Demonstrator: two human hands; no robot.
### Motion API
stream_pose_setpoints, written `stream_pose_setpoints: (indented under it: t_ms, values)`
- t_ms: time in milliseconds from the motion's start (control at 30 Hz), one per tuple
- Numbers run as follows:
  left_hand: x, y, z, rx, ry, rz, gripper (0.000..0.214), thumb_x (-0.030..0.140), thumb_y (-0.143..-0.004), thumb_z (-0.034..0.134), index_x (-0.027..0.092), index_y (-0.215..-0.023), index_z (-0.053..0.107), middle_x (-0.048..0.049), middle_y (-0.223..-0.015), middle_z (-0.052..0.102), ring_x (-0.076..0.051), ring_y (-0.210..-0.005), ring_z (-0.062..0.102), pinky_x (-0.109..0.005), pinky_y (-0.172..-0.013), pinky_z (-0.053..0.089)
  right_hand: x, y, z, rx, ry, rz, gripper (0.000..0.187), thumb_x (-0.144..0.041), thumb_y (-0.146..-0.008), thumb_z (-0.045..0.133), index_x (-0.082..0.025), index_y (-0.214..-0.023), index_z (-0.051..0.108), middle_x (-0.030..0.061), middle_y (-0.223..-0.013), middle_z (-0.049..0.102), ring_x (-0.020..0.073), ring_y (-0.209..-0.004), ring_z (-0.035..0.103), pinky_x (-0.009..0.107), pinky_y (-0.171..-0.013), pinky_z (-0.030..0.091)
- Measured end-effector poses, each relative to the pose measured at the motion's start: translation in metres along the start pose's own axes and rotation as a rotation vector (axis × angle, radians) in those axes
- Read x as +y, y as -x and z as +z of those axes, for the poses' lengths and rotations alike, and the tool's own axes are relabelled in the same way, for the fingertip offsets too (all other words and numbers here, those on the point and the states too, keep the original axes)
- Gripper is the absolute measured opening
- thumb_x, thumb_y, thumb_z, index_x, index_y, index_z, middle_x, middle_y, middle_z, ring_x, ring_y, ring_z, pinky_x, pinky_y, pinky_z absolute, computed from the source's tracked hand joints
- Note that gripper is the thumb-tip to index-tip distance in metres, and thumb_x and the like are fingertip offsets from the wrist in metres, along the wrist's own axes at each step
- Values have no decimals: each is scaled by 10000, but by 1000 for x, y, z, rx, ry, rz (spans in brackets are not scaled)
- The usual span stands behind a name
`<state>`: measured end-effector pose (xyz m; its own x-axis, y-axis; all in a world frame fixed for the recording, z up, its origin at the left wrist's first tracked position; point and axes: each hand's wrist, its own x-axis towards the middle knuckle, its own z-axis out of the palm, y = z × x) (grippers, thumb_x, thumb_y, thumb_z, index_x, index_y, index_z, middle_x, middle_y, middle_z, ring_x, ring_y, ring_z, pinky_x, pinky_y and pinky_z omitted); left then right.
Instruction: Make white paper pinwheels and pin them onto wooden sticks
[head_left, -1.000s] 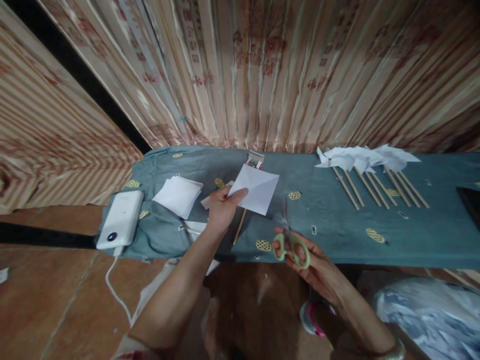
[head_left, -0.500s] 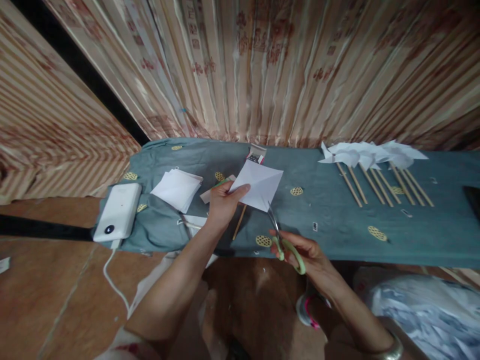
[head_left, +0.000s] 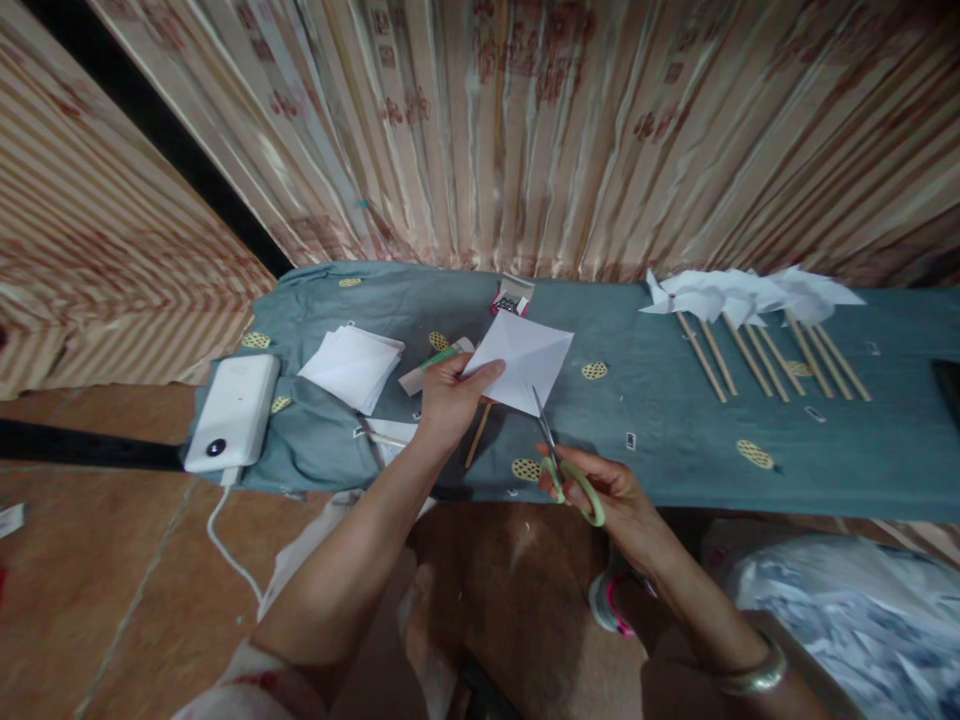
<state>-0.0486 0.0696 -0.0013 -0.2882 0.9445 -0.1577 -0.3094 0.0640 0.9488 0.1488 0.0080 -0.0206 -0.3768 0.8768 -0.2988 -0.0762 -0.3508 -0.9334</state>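
Observation:
My left hand (head_left: 451, 400) pinches the left corner of a creased white square of paper (head_left: 529, 350), thumb on top. In my right hand (head_left: 604, 485) is a pair of scissors (head_left: 550, 440) with pale green handles, fingers through the loops. The blades reach the paper's near corner, one of them lying over it. Below the paper a wooden stick (head_left: 478, 436) pokes out, its far end hidden. A small open box of dark metal bits (head_left: 513, 298) sits just behind the paper.
A stack of white paper squares (head_left: 352, 366) lies to the left, by a white power bank (head_left: 234, 412) with a cable. Paper pinwheels (head_left: 750, 297) on wooden sticks lie at the right of the cloth-covered bench (head_left: 675, 430). A plastic bag (head_left: 847, 610) stands below.
The scissors reach slightly farther onto the paper's near corner. My left hand still holds the same sheet, and the whole view has shifted a little.

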Motion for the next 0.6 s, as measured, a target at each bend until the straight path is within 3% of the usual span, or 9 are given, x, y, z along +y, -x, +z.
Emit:
stream_pose_setpoints:
  t_ms: [267, 600]
  values:
    - [1, 1, 1, -12, -5, 1, 193, 275, -568, 776, 143, -690, 706, 17, -604, 673, -114, -506, 575, -225, -488, 470, -1, -1, 0, 21, -12, 25, 448, -469, -619, 813, -288, -1022, 741, 12, -777, 729, 129, -681, 626, 292, -717, 541]
    - [0, 0, 1, -4, -2, -5, 208, 292, -560, 780, 145, -682, 699, 27, -579, 658, -116, -493, 569, -231, -482, 471, 4, -2, -1, 26, 53, -6, 398, -412, -665, 794, -285, -1038, 737, 3, -733, 710, 119, -649, 592, 275, -664, 518]
